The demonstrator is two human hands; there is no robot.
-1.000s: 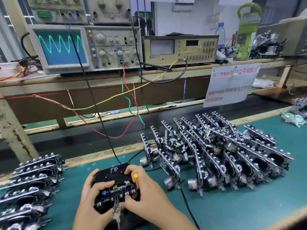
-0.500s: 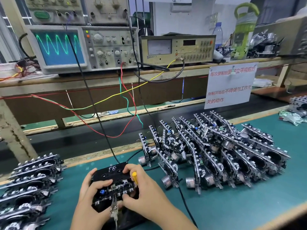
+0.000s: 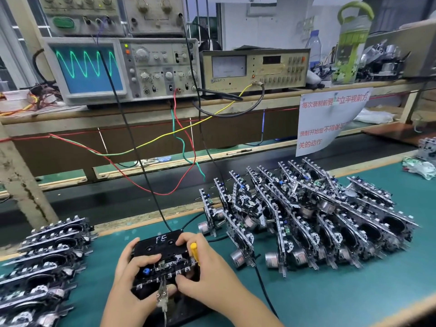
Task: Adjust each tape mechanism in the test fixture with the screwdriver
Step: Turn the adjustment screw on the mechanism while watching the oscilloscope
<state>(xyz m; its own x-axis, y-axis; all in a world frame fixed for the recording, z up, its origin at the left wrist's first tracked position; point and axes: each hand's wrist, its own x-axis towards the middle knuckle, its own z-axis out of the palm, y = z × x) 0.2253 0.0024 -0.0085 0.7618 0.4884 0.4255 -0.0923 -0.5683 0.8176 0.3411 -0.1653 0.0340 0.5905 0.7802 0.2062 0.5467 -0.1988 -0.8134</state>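
A tape mechanism (image 3: 165, 267) with a black cassette marked "FE" lies in the black test fixture (image 3: 184, 310) near the front edge of the green mat. My left hand (image 3: 132, 277) grips the mechanism's left side, fingers curled over its top. My right hand (image 3: 200, 272) wraps round the right side and holds a yellow-handled screwdriver (image 3: 194, 250), whose handle sticks up between the fingers. The tip is hidden. A metal clip (image 3: 162, 296) hangs at the mechanism's front edge.
A stack of mechanisms (image 3: 44, 263) lies at the left, a large leaning row of mechanisms (image 3: 306, 220) at the right. Behind, an oscilloscope (image 3: 122, 69) shows a green wave beside a meter (image 3: 254, 69). Wires (image 3: 184, 142) and a black cable (image 3: 146, 175) drop to the fixture.
Both hands keep their hold on the mechanism; the view has shifted slightly and the hands sit a little lower on it.
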